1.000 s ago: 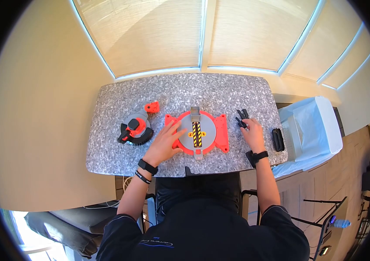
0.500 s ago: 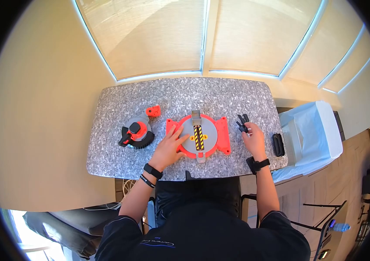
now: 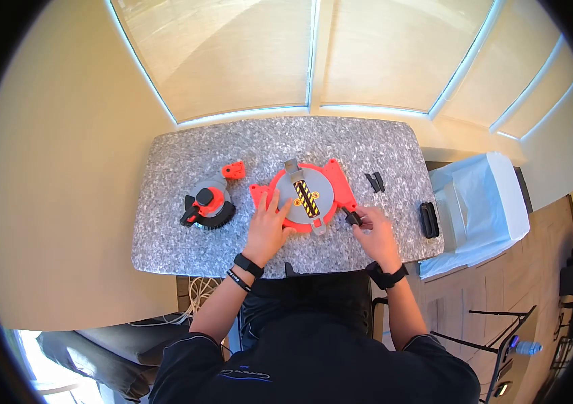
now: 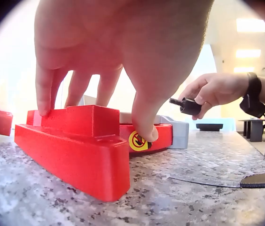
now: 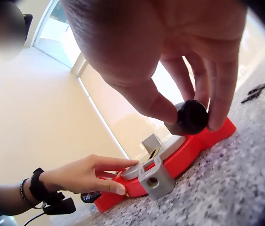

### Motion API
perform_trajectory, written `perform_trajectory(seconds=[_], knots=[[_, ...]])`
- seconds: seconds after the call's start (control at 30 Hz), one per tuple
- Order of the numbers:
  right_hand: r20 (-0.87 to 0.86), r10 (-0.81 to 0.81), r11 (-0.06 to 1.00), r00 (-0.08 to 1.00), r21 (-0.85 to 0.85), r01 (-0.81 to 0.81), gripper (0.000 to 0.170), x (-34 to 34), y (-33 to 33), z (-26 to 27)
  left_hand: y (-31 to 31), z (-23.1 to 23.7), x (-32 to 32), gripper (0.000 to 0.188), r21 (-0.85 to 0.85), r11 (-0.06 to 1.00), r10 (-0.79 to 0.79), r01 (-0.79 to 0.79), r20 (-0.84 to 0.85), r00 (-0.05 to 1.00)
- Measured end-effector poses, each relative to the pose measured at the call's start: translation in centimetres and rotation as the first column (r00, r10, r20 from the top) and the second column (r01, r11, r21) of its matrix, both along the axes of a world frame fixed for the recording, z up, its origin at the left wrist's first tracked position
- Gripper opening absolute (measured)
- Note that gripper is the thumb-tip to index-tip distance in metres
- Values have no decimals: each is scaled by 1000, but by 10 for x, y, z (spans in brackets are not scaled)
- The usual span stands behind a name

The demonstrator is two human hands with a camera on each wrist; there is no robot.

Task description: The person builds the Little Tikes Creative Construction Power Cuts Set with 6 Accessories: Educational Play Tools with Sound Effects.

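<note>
In the head view, a red and grey toy saw base [image 3: 332, 195] with a striped strip lies tilted on the table. The left hand [image 3: 267, 232] rests spread over its left part, fingers straight on the round plate, thumb against the near rim. The right hand [image 3: 377, 236] pinches a black knob [image 4: 189, 106] between thumb and fingers; a threaded screw sticks out of it in the left wrist view. The knob is held close to the base's near right side. A grey front bracket [image 5: 156, 181] with a round hole faces the right wrist camera.
Left of the base stands a red, grey and black toy saw head [image 3: 209, 202]. Two thin black pieces [image 3: 374, 182] lie at the right, and a black oblong part [image 3: 429, 220] near the right edge. A bin with a pale liner [image 3: 482, 202] stands beside the speckled table [image 3: 185, 256].
The right hand has picked up the knob from beside the thin black pieces and brought it left to the base. The base has turned counterclockwise under the left hand.
</note>
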State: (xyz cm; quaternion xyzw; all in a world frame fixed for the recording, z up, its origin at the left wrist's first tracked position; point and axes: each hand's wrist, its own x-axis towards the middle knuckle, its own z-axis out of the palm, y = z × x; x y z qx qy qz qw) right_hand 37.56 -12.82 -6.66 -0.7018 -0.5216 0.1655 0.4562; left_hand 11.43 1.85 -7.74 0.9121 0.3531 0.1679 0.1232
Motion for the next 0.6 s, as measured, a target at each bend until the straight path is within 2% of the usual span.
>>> perform_trajectory(seconds=[0.27,0.6], knots=[[43,102,988,994,-125,-96,38,-18,-10,-13,-8,-2,8,79,45,991,127,-124,-63,990],[52,88,979,995,-190,-76,38,-31,-19,-18,-24,-1,13,72,45,984,171,-170,-20,985]])
